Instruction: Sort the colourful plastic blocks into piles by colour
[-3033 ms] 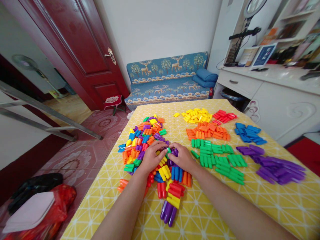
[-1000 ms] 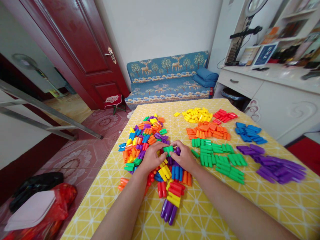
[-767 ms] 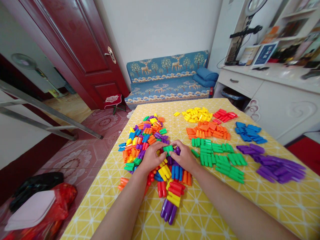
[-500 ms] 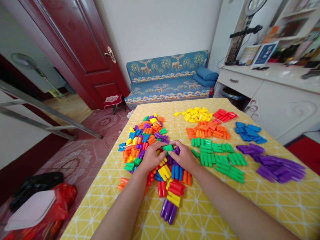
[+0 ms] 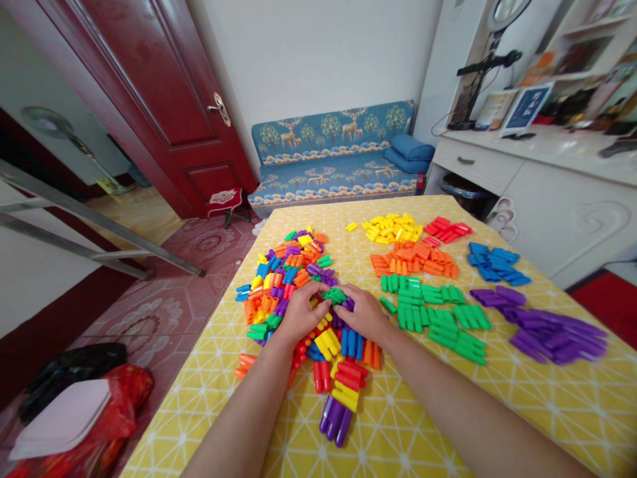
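Note:
Over the mixed pile of bullet-shaped plastic building blocks [image 5: 273, 287], my left hand [image 5: 302, 313] and my right hand [image 5: 367, 315] meet around a green building block [image 5: 334, 294]. Fingers and thumbs of both hands are closed on it from either side, and its hollow ends show. Purple blocks lie partly hidden under my right hand. Just below the hands are a yellow block [image 5: 328, 343], a blue block [image 5: 352, 344] and a red block [image 5: 322, 376]. A purple block [image 5: 336, 419] lies nearest me.
Sorted groups stand on the right: green blocks [image 5: 415, 309], orange blocks [image 5: 415, 260], yellow blocks [image 5: 395, 229], red blocks [image 5: 448, 230], blue blocks [image 5: 497, 263] and purple blocks [image 5: 560, 337]. All rest on a yellow patterned tablecloth [image 5: 398, 425]. A blue sofa [image 5: 333, 179] is behind the table.
The green block has turned between my fingers, so its hollow ends now show. My right fingers have shifted slightly down. The other blocks look unmoved.

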Action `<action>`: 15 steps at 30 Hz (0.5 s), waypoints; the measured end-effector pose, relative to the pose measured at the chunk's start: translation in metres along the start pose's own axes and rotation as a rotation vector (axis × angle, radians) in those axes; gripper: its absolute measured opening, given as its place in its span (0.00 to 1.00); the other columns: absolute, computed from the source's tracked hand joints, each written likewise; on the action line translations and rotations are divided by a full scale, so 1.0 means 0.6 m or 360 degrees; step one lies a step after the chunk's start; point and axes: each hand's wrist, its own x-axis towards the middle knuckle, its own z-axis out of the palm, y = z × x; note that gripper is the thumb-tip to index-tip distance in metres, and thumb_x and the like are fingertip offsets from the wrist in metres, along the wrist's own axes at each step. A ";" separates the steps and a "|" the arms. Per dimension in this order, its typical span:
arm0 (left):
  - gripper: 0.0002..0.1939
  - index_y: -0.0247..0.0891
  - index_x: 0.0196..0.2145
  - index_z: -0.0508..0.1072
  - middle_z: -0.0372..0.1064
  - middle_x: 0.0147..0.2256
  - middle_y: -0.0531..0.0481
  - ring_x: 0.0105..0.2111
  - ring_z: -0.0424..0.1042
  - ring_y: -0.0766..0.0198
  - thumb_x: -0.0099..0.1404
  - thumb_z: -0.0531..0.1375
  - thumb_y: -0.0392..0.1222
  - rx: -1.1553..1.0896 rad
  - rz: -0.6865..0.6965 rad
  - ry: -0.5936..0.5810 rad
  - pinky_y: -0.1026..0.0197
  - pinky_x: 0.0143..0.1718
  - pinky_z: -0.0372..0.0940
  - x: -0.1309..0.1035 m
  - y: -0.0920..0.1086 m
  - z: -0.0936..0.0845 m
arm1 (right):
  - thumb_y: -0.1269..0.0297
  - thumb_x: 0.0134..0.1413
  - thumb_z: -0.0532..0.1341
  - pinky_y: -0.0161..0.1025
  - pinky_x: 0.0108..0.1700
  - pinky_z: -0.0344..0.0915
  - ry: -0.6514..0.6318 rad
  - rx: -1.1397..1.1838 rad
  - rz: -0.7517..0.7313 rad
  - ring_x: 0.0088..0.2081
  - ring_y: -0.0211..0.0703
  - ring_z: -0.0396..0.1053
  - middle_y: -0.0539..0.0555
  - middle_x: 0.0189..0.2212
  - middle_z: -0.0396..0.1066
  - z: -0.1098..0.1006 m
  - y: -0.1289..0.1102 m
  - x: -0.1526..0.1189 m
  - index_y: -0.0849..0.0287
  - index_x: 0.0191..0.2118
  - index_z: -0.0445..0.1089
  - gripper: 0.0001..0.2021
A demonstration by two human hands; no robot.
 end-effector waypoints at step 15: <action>0.07 0.35 0.39 0.73 0.74 0.34 0.48 0.35 0.72 0.62 0.61 0.58 0.35 -0.0098 -0.0010 0.0021 0.60 0.39 0.67 -0.001 0.000 0.001 | 0.64 0.50 0.63 0.42 0.44 0.65 0.0033 0.0040 0.0039 0.41 0.46 0.71 0.54 0.40 0.75 -0.006 -0.009 -0.004 0.56 0.45 0.72 0.14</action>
